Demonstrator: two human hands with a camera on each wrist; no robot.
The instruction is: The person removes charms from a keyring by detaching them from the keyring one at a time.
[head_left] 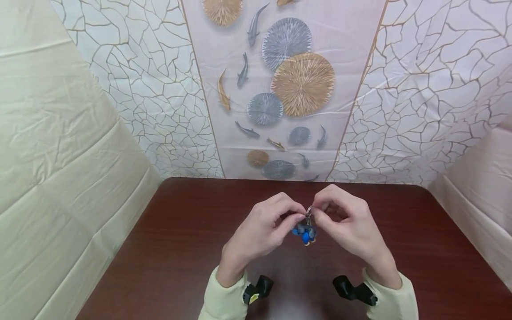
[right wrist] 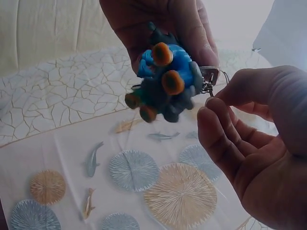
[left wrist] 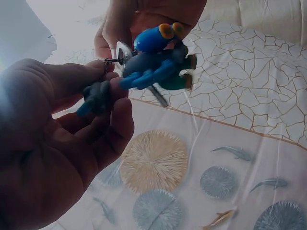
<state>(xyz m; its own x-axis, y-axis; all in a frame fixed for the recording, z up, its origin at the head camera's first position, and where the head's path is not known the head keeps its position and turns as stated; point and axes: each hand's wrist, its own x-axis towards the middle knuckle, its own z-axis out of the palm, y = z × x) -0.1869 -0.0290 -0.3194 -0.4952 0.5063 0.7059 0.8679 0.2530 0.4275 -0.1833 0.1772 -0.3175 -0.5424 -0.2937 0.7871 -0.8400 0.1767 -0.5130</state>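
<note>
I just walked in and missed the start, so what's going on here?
A person is holding a keychain up over the brown table, working at it with both bare hands. The left hand and the right hand both pinch it near its metal ring, with their fingers close together. The blue and grey charms hang just below, clear of the tabletop. Exactly which metal part each hand grips is too small to tell.

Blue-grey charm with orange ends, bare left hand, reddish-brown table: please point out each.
Blue-grey charm (right wrist: 181, 62), right wrist view: rounded blue part.
Left hand (head_left: 260, 226), head view: its back.
Table (head_left: 176, 249), head view: bare surface.
</note>
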